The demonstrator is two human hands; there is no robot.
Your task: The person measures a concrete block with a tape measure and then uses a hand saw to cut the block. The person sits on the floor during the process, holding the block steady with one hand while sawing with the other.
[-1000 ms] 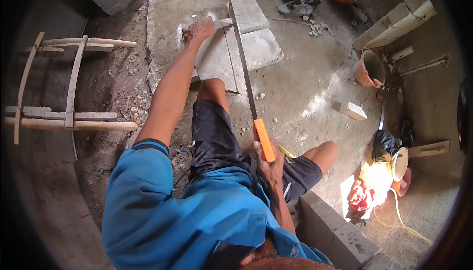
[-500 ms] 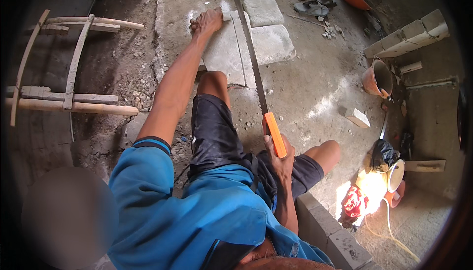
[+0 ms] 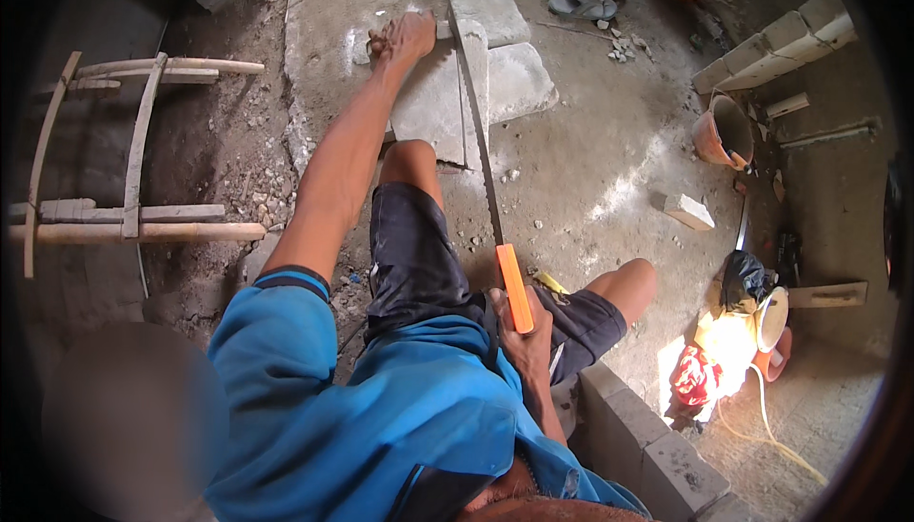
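A pale grey block [image 3: 426, 108] lies flat on the floor in front of my knee, with a long straight slit near its right side. My left hand [image 3: 405, 38] is closed at its far edge, fingers curled down; exactly what they grip there is partly hidden. My right hand [image 3: 529, 339] is wrapped round the orange handle of a hand saw [image 3: 514, 284]. Its long toothed blade points away from me and lies along the slit. Two more pale blocks, a far one [image 3: 490, 10] and a nearer one [image 3: 519, 82], lie just right of the slit block.
A wooden ladder-like frame [image 3: 133, 155] stands at the left beside rubble. To the right are a bucket [image 3: 724, 136], a small block piece [image 3: 687, 211] and a row of blocks [image 3: 776, 41]. Sandals [image 3: 586, 6] lie far off. A low block wall [image 3: 657, 455] is near my right side.
My right hand has drawn the saw back toward me and slightly left, its blade tip now nearer the block's far edge. My left hand stays in place on the block.
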